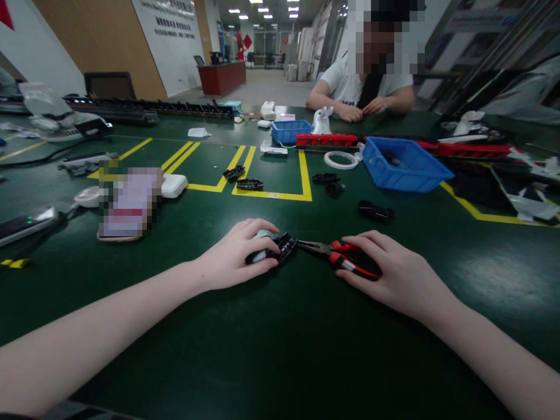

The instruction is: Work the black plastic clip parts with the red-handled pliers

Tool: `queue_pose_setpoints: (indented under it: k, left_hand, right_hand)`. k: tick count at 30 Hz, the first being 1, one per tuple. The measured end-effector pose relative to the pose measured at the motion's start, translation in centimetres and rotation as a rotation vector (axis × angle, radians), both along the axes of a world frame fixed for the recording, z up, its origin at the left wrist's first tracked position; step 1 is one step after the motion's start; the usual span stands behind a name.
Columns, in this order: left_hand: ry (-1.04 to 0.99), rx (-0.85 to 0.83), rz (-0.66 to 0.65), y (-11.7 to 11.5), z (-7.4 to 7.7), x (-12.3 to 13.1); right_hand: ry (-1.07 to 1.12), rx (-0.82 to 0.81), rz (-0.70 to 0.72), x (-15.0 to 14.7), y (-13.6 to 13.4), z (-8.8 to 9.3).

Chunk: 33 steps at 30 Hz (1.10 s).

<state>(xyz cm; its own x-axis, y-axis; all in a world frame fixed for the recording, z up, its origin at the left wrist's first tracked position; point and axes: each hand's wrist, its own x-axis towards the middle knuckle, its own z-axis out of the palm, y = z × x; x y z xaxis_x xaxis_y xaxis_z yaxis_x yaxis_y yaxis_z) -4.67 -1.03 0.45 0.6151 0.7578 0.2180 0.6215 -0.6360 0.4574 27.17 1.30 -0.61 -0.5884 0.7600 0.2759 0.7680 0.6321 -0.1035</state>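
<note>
My left hand (238, 252) rests on the green table (280, 350), its fingers curled round a small black plastic part (280, 248) with a pale piece under the fingers. My right hand (385, 268) grips the red-and-black handles of a pair of pliers (336, 255). The pliers' thin jaws point left and touch the black part's right end. Both hands sit close together at the table's middle, near me.
Loose black parts (245, 179) lie inside yellow floor-tape lines (271, 195). A blue bin (405, 166) stands right of centre, a smaller blue bin (291, 131) behind it. A white box (174, 185) lies left. Another person sits across the table.
</note>
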Motion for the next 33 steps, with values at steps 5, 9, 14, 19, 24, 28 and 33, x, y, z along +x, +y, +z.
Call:
queue_pose_setpoints:
  k: [5, 9, 14, 19, 24, 28, 33]
  left_hand:
    - [0.001, -0.009, 0.017, 0.2, -0.4, 0.0]
    - [-0.072, -0.059, -0.006, 0.6, -1.0, -0.2]
    - [-0.137, -0.126, 0.003, 0.8, -0.9, -0.2]
    - [-0.117, -0.131, 0.004, 0.5, -0.3, -0.1]
    - [-0.104, -0.125, -0.013, 0.6, -0.3, -0.2]
    - [-0.085, -0.117, -0.036, 0.5, -0.2, -0.2]
    - [-0.040, -0.108, -0.064, 0.4, -0.1, -0.2]
  right_hand:
    - [0.026, 0.050, 0.005, -0.2, -0.1, -0.1]
    - [0.047, 0.089, -0.036, -0.5, -0.4, -0.1]
    - [0.062, 0.170, -0.044, -0.4, -0.3, -0.1]
    - [0.096, 0.196, -0.020, -0.3, -0.2, 0.2]
    - [0.097, 0.200, 0.068, -0.2, -0.5, 0.2]
    - [0.077, 0.306, 0.112, 0.1, -0.4, 0.0]
    - [0.086, 0.362, 0.079, 0.2, -0.2, 0.2]
